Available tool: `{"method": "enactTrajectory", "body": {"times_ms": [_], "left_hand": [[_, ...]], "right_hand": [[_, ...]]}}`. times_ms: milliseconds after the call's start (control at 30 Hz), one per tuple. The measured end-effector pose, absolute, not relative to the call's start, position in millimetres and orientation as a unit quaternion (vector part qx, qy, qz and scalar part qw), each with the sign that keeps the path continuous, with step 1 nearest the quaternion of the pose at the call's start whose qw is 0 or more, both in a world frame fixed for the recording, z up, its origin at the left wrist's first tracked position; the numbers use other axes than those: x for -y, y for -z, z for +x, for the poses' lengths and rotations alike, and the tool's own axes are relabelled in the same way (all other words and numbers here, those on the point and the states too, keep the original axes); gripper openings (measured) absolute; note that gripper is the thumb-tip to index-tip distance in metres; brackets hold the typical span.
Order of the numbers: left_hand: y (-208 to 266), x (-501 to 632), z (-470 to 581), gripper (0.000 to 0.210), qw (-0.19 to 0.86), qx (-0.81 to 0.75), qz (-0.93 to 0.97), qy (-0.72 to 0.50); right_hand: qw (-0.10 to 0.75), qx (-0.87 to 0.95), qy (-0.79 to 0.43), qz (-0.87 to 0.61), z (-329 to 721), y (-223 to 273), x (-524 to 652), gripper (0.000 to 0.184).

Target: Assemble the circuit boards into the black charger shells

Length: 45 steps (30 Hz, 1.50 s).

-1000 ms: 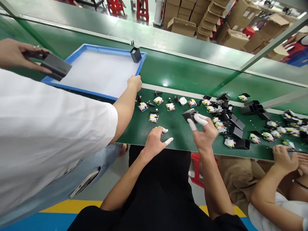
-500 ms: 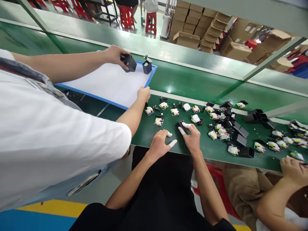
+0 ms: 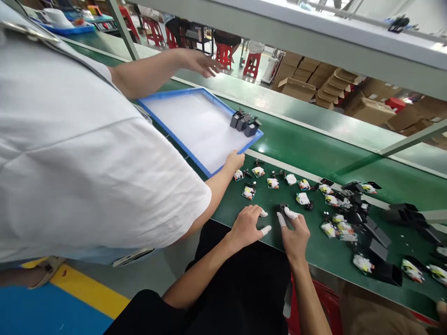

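Observation:
My right hand pinches a small black plastic housing between thumb and forefinger, low over the green bench. To its left, my left hand holds nothing, its thumb and forefinger apart and turned toward the housing. White finger cots cover the tips of those fingers on both hands. Beyond my hands lie small circuit boards with white and yellow parts, among them one board by my left hand and another with a black piece attached, just past the housing.
On my left a co-worker in a white shirt grips a blue-rimmed tray with one hand; three black boxes stand in its corner. More boards and empty black housings crowd the bench at right. A metal shelf edge crosses above.
The co-worker's upper hand has let go of black boxes, leaving three in the tray where one stood, and is lifted away. My view has shifted; my hands keep nearly the same pose.

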<state>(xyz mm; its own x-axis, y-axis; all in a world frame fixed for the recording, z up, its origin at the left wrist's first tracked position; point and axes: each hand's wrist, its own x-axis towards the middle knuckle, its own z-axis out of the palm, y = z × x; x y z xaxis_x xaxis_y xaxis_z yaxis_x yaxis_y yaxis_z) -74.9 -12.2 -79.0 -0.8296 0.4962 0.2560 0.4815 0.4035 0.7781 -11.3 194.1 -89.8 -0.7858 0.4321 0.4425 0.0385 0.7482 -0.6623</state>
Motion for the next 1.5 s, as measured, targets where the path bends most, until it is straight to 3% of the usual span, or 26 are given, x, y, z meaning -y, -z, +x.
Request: {"method": "enactTrajectory", "body": {"times_ms": [167,233,433,667,900,1100,1167,1267,1367,1500], "left_hand": [[80,15,-74,0.068,-0.016,-0.795,0.312,-0.519],[80,19,-69,0.073,-0.033,-0.745,0.326,-0.582],[64,31,-51,0.074,-0.143,-0.666,0.269,-0.681],[30,44,-42,0.074,-0.192,-0.686,0.256,-0.654],[12,42,-34,0.073,-0.219,-0.686,0.293,-0.629],[16,43,-30,0.076,-0.227,-0.694,0.3,-0.614],[25,42,-33,0.068,-0.193,-0.705,0.283,-0.621],[42,38,-45,0.051,-0.025,-0.689,0.237,-0.684],[59,33,-60,0.053,0.156,-0.599,0.17,-0.767],[71,30,-68,0.061,0.262,-0.501,0.105,-0.818]], "right_hand": [[0.298,0.741,-0.547,-0.251,-16,73,-166,0.054],[0.282,0.637,-0.654,-0.296,-13,61,-145,0.059],[0.096,0.451,-0.851,-0.253,3,15,-91,0.052],[-0.044,0.35,-0.911,-0.213,7,7,-78,0.046],[-0.052,0.353,-0.925,-0.129,11,21,-82,0.062],[-0.016,0.468,-0.876,-0.116,11,27,-95,0.073],[0.044,0.532,-0.834,-0.141,9,27,-105,0.067],[0.109,0.607,-0.764,-0.189,4,26,-124,0.055],[0.093,0.654,-0.722,-0.205,1,22,-143,0.049],[0.062,0.719,-0.668,-0.179,0,11,-164,0.04]]}}
